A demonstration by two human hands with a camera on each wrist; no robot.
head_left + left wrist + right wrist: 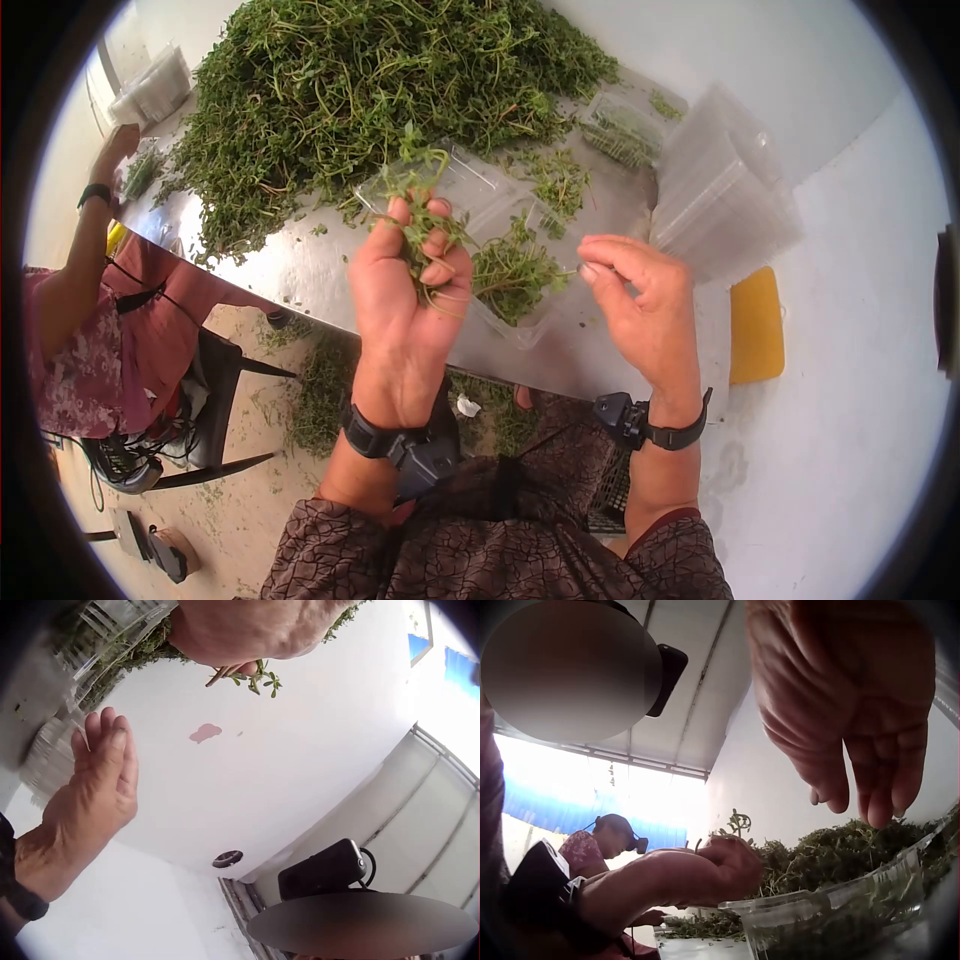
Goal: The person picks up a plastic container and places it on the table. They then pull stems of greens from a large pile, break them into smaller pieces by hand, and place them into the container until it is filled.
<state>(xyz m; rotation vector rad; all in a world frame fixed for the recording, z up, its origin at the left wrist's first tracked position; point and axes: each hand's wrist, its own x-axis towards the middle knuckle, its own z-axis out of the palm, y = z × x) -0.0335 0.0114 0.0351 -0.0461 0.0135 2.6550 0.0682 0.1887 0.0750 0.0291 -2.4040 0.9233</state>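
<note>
In the head view the left hand (410,290), palm up, has its fingers curled round a small bunch of green stems (412,180). Beside it, the right hand (645,305) hovers at the right with fingers bent loosely toward the thumb; no stem shows between them. Between and below the hands, an open clear plastic box (525,335) holds loose greens (515,270). In the right wrist view the right hand (855,712) hangs above the clear box (780,915), its fingers pointing down and a gap beside the thumb.
A large heap of greens (380,100) covers the back of the metal table (320,260). Stacked clear boxes (720,190) stand at the right, near a filled box (622,135) and a yellow board (757,325). Another person (90,330) sits at the left. Greens lie on the floor.
</note>
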